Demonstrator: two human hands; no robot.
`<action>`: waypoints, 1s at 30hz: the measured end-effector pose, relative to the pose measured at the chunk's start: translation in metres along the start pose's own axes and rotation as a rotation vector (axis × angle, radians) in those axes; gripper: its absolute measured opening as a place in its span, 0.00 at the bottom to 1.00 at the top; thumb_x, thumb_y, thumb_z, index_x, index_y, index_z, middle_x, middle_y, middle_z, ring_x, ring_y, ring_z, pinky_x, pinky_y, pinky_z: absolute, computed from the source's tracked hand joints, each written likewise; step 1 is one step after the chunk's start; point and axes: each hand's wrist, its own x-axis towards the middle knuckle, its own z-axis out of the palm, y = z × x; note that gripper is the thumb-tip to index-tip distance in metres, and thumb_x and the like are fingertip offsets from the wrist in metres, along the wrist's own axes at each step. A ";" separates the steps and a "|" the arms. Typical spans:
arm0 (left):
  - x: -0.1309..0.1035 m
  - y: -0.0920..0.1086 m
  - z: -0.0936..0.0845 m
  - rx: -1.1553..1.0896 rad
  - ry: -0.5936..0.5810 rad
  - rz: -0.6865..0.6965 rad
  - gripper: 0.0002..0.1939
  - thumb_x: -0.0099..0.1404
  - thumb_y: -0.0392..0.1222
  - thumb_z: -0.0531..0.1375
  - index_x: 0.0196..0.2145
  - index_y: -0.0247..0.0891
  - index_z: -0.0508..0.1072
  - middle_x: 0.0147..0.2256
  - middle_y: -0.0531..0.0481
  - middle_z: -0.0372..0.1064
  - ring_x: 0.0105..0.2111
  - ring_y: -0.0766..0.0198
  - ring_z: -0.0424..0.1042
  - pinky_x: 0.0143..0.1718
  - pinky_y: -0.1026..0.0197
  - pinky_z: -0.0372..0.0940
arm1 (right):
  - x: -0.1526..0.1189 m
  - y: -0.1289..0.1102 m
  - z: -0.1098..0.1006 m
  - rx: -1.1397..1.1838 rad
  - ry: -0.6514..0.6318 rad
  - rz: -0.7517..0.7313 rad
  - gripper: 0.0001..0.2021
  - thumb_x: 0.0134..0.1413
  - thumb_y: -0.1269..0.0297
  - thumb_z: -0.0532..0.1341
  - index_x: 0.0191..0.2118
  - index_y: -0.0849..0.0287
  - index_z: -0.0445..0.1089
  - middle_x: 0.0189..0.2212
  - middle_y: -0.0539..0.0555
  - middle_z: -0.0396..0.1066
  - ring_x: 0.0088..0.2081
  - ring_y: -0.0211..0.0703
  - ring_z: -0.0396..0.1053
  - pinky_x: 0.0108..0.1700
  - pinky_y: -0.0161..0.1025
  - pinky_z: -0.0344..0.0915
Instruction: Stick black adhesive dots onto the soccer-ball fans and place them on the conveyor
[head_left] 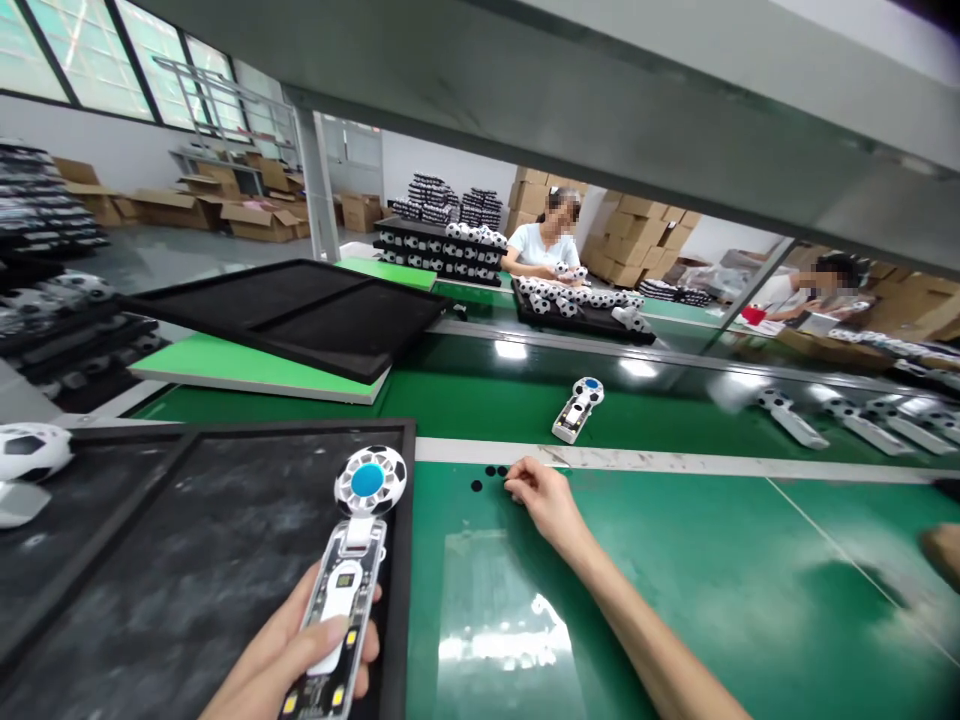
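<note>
Clutching a soccer-ball gadget [358,575] is the left hand [289,650], right hand [544,500] pinched beside black dots [477,486], can't tell on what.

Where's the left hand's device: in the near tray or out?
Out: the left hand grips the device, holding it up in front of the near tray.

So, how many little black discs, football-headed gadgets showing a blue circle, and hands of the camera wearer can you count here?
Small black discs: 3 visible
Gadgets showing a blue circle: 2 (the held gadget and the loose gadget)
Wearer's hands: 2 (left hand and right hand)
Total: 7
</note>
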 end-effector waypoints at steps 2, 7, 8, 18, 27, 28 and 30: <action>-0.006 0.005 0.001 -0.025 0.014 -0.003 0.32 0.42 0.48 0.72 0.44 0.39 0.66 0.28 0.49 0.75 0.26 0.59 0.73 0.29 0.61 0.69 | -0.007 -0.014 -0.001 0.112 -0.066 0.028 0.03 0.46 0.64 0.54 0.26 0.57 0.61 0.19 0.47 0.62 0.23 0.39 0.63 0.29 0.37 0.62; -0.021 0.008 0.004 -0.023 -0.098 0.005 0.33 0.53 0.45 0.67 0.55 0.45 0.62 0.49 0.46 0.70 0.45 0.55 0.70 0.47 0.58 0.65 | -0.037 -0.072 0.013 0.353 -0.267 0.025 0.07 0.45 0.60 0.59 0.26 0.58 0.65 0.21 0.47 0.63 0.24 0.35 0.63 0.28 0.34 0.63; -0.022 0.006 0.003 0.004 -0.115 0.023 0.32 0.55 0.45 0.65 0.56 0.46 0.61 0.50 0.47 0.68 0.46 0.55 0.70 0.48 0.57 0.64 | -0.044 -0.083 0.019 0.408 -0.305 0.030 0.06 0.45 0.61 0.59 0.26 0.58 0.65 0.20 0.46 0.63 0.23 0.34 0.62 0.27 0.33 0.63; -0.021 -0.009 0.003 0.067 -0.133 0.263 0.35 0.56 0.46 0.63 0.59 0.42 0.57 0.60 0.47 0.57 0.60 0.52 0.53 0.62 0.56 0.47 | -0.077 -0.111 0.065 0.052 -0.256 -0.402 0.09 0.58 0.73 0.52 0.29 0.57 0.65 0.27 0.47 0.65 0.28 0.35 0.63 0.32 0.33 0.58; -0.022 -0.010 0.004 0.074 -0.144 0.250 0.35 0.56 0.48 0.63 0.60 0.43 0.57 0.61 0.47 0.55 0.61 0.52 0.52 0.61 0.56 0.49 | -0.081 -0.104 0.074 -0.033 -0.190 -0.411 0.08 0.58 0.73 0.52 0.31 0.56 0.63 0.28 0.48 0.65 0.30 0.37 0.65 0.33 0.34 0.58; -0.022 -0.010 0.004 0.069 -0.143 0.247 0.36 0.56 0.48 0.63 0.60 0.42 0.56 0.61 0.47 0.55 0.61 0.52 0.52 0.61 0.56 0.48 | -0.082 -0.104 0.075 -0.032 -0.186 -0.406 0.08 0.58 0.73 0.52 0.30 0.56 0.63 0.28 0.48 0.65 0.30 0.37 0.65 0.33 0.34 0.58; -0.022 -0.010 0.004 0.053 -0.145 0.247 0.36 0.57 0.47 0.63 0.60 0.42 0.56 0.61 0.46 0.55 0.61 0.52 0.52 0.61 0.57 0.48 | -0.082 -0.104 0.076 -0.025 -0.181 -0.398 0.08 0.57 0.74 0.52 0.30 0.56 0.63 0.28 0.48 0.65 0.30 0.37 0.66 0.33 0.34 0.58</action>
